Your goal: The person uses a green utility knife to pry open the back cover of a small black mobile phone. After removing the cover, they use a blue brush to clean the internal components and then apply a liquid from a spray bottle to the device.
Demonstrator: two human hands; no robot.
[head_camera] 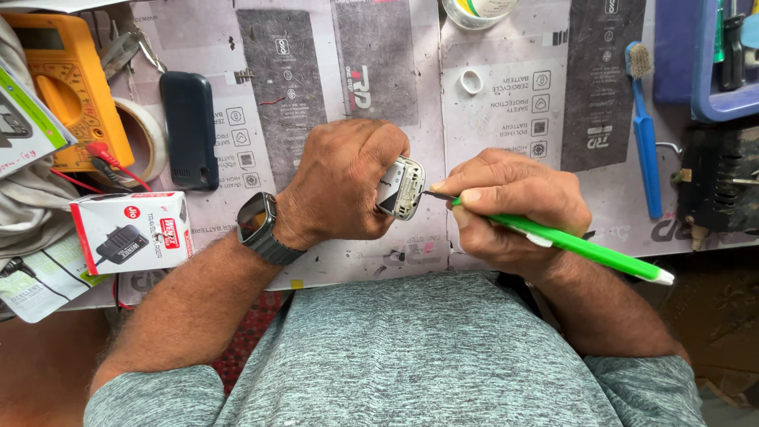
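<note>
Phone (401, 187), a small opened handset, sits clamped in my left hand (341, 183), held over the middle of the mat (506, 111), just in front of my chest. My right hand (506, 209) is closed around a green tool (577, 245), pen-style, whose dark tip touches the phone's right edge. The two hands nearly meet at that point, with only the tip bridging them. Open room lies straight ahead of the hands on the mat, where only a small white ring (471, 81) sits; to the left the space narrows toward a dark handset (190, 130), a tape roll (146, 138), a yellow meter (67, 87) and a white charger box (130, 231). To the right a blue brush (644, 130) lies lengthwise, with a black tool (715, 186) beyond it at the mat's edge and a blue tray (711, 63) at the top corner. The phone's long axis runs nearly away from me, tilted a little to the right, its open shell facing the right hand. The green tool's axis slopes from the phone down toward the lower right. My fingers cover most of the phone, so I see only its upper end and cannot make out the parts inside. The tray, a jar (478, 12) and the meter are cut off by the frame.
</note>
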